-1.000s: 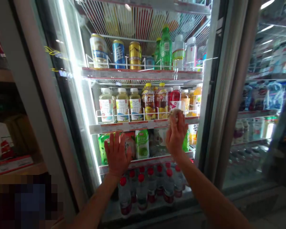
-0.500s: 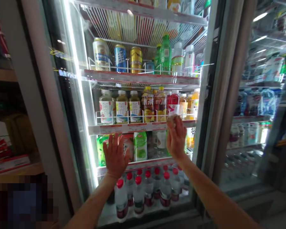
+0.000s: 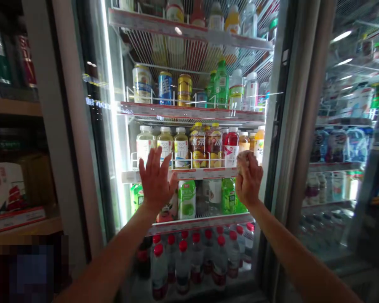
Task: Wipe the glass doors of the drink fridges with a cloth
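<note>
My left hand [image 3: 157, 179] is raised with its fingers spread and its palm toward the glass door [image 3: 96, 126] of a lit drinks fridge. Behind its fingers stand pale-labelled tea bottles [image 3: 181, 147]. To the right, my right hand [image 3: 249, 179] has its fingers bent together around a small pale, crumpled-looking thing, mostly hidden and blurred. That hand is level with the middle shelf's price strip [image 3: 205, 173], close to a red drink bottle [image 3: 231, 147] and a green pack [image 3: 228, 196]. Reflections lie on the glass; whether the hands touch it I cannot tell.
Red-capped water bottles [image 3: 220, 261] fill the fridge bottom. Cans [image 3: 185, 89] and green bottles [image 3: 221, 84] stand higher up. A metal door frame [image 3: 303, 126] runs down the right, before another fridge. At left is a wooden shelf [image 3: 14, 107] with boxes and large bottles.
My right hand has moved right across the fridge front. The left hand has gone up, from the lower packs to the tea bottles. The shelves appear lower in view.
</note>
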`<state>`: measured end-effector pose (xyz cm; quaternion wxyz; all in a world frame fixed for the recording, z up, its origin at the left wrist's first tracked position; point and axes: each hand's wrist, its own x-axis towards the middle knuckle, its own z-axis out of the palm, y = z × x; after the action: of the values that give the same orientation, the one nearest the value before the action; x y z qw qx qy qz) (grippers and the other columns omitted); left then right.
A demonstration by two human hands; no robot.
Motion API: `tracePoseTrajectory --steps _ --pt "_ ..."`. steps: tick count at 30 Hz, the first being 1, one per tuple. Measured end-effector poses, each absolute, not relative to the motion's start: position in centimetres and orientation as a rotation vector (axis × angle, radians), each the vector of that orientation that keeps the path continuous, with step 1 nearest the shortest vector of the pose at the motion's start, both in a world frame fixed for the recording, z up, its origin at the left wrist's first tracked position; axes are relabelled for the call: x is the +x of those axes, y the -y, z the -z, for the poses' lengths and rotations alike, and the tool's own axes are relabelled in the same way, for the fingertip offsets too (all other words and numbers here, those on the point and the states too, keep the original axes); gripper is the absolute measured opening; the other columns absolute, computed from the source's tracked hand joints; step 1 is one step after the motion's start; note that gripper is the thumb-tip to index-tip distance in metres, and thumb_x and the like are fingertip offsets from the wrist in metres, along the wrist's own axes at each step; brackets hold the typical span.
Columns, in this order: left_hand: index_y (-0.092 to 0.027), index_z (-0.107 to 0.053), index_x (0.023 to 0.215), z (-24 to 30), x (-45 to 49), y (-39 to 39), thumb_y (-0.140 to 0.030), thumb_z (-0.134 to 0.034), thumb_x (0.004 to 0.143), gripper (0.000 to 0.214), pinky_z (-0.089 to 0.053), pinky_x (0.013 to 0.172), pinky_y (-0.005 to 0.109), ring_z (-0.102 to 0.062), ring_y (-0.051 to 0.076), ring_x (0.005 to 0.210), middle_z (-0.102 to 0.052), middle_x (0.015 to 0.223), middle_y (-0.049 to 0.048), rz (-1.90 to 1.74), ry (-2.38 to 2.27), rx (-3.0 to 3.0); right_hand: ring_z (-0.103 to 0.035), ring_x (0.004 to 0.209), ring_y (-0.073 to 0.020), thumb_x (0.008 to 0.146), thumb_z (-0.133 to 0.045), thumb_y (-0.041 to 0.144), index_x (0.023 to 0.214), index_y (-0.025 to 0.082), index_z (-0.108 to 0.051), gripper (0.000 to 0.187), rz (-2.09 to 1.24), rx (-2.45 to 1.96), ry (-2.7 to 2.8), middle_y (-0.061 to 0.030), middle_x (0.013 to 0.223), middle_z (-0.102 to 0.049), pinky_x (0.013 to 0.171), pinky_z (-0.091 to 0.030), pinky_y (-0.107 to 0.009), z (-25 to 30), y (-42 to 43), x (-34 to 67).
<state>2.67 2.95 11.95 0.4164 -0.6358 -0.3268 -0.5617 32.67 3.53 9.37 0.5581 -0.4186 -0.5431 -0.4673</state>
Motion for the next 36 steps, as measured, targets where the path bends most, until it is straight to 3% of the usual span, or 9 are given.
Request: tracePoseTrajectory --steps 3,9,16,22,28,33,36 --pt "-0.018 -0.037 0.138 -14.1 3.1 -4.1 -0.036 -0.045 0.087 0.055 -0.008 0.115 0.048 -0.015 0.026 0.142 -0.026 0.151 0.0124 1.433 0.907 -1.597 -0.039 0.131 -0.0255 0.084 -0.043 0.018 0.125 0.022 -0.052 0.042 1.121 -1.008 1.33 -0.0111 0.141 -0.043 0.106 -0.029 -0.051 -9.8 -3.5 34.9" --pt "-0.019 -0.031 0.141 -14.0 2.8 -5.0 -0.037 -0.045 0.087 0.059 -0.006 0.115 0.048 -0.013 0.025 0.142 -0.023 0.152 0.0119 1.416 0.928 -1.588 -0.037 0.131 -0.0288 0.083 -0.038 0.018 0.128 0.013 -0.05 0.047 0.976 -0.99 0.94 -0.0182 0.14 -0.042 0.103 -0.034 -0.052 -12.7 -5.1 36.7" --pt "-0.018 -0.032 0.141 -14.0 2.6 -4.8 -0.037 -0.045 0.087 0.059 -0.007 0.115 0.046 -0.012 0.024 0.142 -0.023 0.151 0.0123 1.394 0.907 -1.582 -0.032 0.136 -0.024 0.087 -0.043 0.021 0.127 0.027 -0.05 0.041 1.172 -0.885 1.525 -0.0075 0.144 -0.04 0.108 -0.025 -0.051 -11.5 -3.6 30.7" --pt "-0.018 -0.032 0.141 -13.9 2.5 -4.7 -0.035 -0.046 0.087 0.059 -0.007 0.115 0.045 -0.012 0.024 0.142 -0.026 0.15 0.0133 1.378 0.891 -1.578 -0.035 0.134 -0.027 0.088 -0.036 0.022 0.132 0.022 -0.046 0.045 0.972 -1.033 1.021 -0.0129 0.144 -0.038 0.101 -0.031 -0.055 -15.5 -4.3 32.7" --pt "-0.02 -0.031 0.142 -13.9 2.5 -4.7 -0.035 -0.046 0.087 0.059 -0.008 0.115 0.046 -0.014 0.024 0.142 -0.025 0.151 0.0119 1.388 0.883 -1.581 -0.029 0.138 -0.021 0.088 -0.042 0.021 0.134 0.031 -0.042 0.048 1.209 -0.876 1.606 -0.004 0.147 -0.037 0.111 -0.02 -0.049 -14.4 -3.8 30.1" --pt "-0.019 -0.029 0.143 -13.9 2.4 -4.7 -0.033 -0.048 0.086 0.061 -0.01 0.115 0.047 -0.013 0.025 0.142 -0.025 0.15 0.0137 1.372 0.854 -1.557 -0.035 0.134 -0.0251 0.089 -0.035 0.021 0.136 0.025 -0.042 0.047 1.03 -0.996 1.108 -0.0103 0.145 -0.039 0.103 -0.029 -0.054 -16.6 -4.6 31.2" --pt "-0.02 -0.028 0.143 -13.9 2.4 -4.7 -0.032 -0.049 0.086 0.062 -0.011 0.115 0.048 -0.014 0.025 0.142 -0.026 0.15 0.0133 1.383 0.843 -1.556 -0.032 0.136 -0.0238 0.089 -0.035 0.02 0.137 0.026 -0.04 0.048 1.089 -0.94 1.24 -0.0094 0.146 -0.038 0.105 -0.028 -0.052 -16.6 -4.4 30.1"
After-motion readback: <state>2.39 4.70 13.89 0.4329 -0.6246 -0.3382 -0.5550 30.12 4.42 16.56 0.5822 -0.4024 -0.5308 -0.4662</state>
